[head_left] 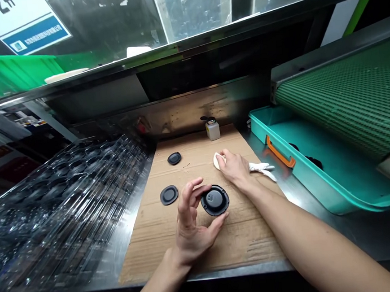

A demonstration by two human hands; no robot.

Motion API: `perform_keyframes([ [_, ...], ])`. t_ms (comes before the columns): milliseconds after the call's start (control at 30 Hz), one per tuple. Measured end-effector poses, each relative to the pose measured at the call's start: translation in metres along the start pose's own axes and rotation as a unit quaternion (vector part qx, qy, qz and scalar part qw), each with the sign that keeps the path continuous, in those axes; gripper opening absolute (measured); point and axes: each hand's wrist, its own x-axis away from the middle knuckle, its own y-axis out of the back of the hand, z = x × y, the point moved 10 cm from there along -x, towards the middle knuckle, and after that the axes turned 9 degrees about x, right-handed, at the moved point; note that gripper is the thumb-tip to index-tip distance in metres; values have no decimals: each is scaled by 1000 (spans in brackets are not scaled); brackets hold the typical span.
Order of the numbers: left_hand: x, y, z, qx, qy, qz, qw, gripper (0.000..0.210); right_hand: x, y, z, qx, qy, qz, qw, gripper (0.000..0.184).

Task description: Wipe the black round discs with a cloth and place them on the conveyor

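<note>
Green ribbed plastic bin [10, 70]: cut off at the left edge; contents hidden.
Clear plastic tray stack [60, 192]: blurred and cut off; rounded pockets show, with dark shapes too smeared to identify.
Two flat black oval parts: one lower left [169, 195], one farther back [174, 158], both on the brown cardboard sheet [155, 239].
Left hand [192, 222]: gripping the black oval part with a raised round centre [215, 200]; thumb at its lower edge, fingers at its upper left, partly hidden behind it.
Small whitish square bottle [213, 129]: upright at the cardboard's back; contents cannot be made out.
Right hand [233, 165]: pinching a white rounded pad [218, 161], whose right side the fingers cover.
White fabric glove-like item [262, 167]: partly hidden by the right wrist.
Teal plastic bin with an orange handle [306, 184]: holds a few dark pieces, shapes unclear; partly covered by the green mesh-patterned conveyor belt [342, 94], cut off at right.
</note>
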Motion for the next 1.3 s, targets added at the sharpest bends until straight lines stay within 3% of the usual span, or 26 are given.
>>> perform_keyframes([
  [233,9,4,3,17,34,-36,999,107,-1,0,-1,-1,-3,-13,1000,44],
  [600,20,9,5,-8,5,-37,999,103,-2,-2,-3,-1,-2,-24,1000,43],
  [667,20,13,5,-15,12,-37,999,99,-2,-2,-3,0,-5,-26,1000,44],
  [733,17,14,13,-41,62,-14,997,85,-2,-2,-3,1,-6,-27,1000,45],
  [833,14,13,39,-123,188,64,972,40,-2,-2,-3,3,-8,-27,1000,45],
  [900,12,13,51,-191,229,109,948,27,-2,-2,-3,5,-8,-26,1000,45],
  [967,10,15,58,-256,231,131,929,29,-2,-2,-3,6,-9,-24,1000,45],
  [1100,9,22,60,-348,208,114,907,44,-1,-2,-3,8,-14,-19,1000,46],
  [1300,12,12,55,-407,207,122,881,34,0,-2,-2,9,-10,-16,1000,46],
])
